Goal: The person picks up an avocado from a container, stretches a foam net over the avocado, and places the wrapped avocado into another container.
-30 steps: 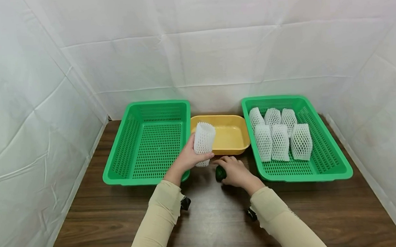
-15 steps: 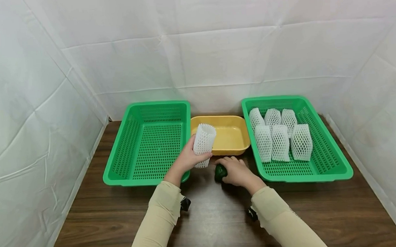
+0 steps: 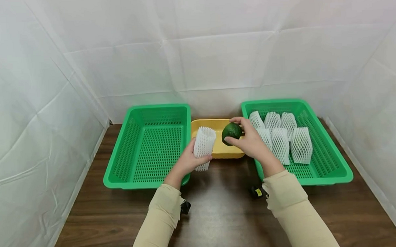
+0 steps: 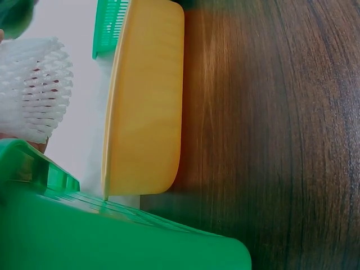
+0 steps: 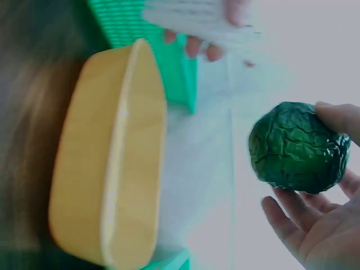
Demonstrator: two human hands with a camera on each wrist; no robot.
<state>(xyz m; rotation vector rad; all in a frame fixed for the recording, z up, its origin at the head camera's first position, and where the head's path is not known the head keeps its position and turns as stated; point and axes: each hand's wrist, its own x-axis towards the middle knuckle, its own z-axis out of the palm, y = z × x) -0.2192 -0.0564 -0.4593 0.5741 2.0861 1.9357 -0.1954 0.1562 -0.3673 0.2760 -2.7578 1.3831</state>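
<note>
My left hand [image 3: 190, 159] grips a white foam net sleeve [image 3: 204, 143], thumb across its front, its toothed mouth turned up. In the left wrist view the sleeve's scalloped end [image 4: 39, 90] shows, the hand mostly cut off. To its right, raised over the yellow tray, my right hand [image 3: 255, 145] pinches a dark green, round fruit [image 3: 232, 133] between thumb and fingers. Close up in the right wrist view, the fruit [image 5: 298, 149] has glossy, deeply wrinkled skin. A short gap separates fruit and sleeve.
A yellow tray [image 3: 230, 155] sits at the back between two green baskets. The left basket [image 3: 119, 184] stands beside my left hand. In the right basket [image 3: 331, 179] lie several white foam net sleeves [image 3: 301, 145]. White sheeting [image 3: 215, 64] encloses the brown wooden table [image 3: 221, 224].
My right hand has lifted the green fruit from the table, moving up and away over the yellow tray. My left hand keeps holding the sleeve in nearly the same place.
</note>
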